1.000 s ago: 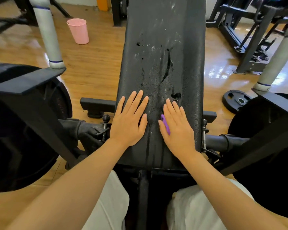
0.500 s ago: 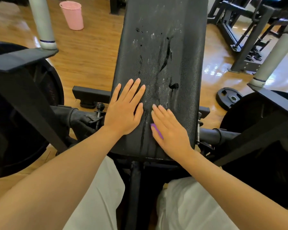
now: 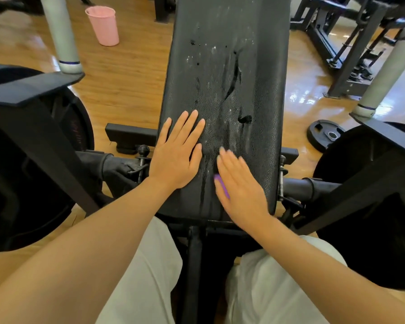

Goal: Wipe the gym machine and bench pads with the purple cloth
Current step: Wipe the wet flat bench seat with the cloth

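Observation:
A long black bench pad [image 3: 262,90] runs away from me, wet with drops and dark streaks down its middle. My left hand [image 3: 177,155] lies flat on the pad's near left part, fingers straight. My right hand [image 3: 240,185] lies flat on the near right part, pressing the purple cloth [image 3: 221,187] against the pad. Only a small purple edge of the cloth shows by the thumb; the remainder is hidden under the palm.
Big black weight plates [image 3: 21,183] on machine arms flank me left and right [image 3: 372,206]. A pink bucket [image 3: 103,25] stands on the wood floor far left. A loose plate [image 3: 325,134] lies on the floor at right. Black machine frames [image 3: 337,43] fill the far right.
My right hand has slid with the cloth down the pad toward me and slightly left. My left hand has stayed flat in place on the pad. The view has tilted a little.

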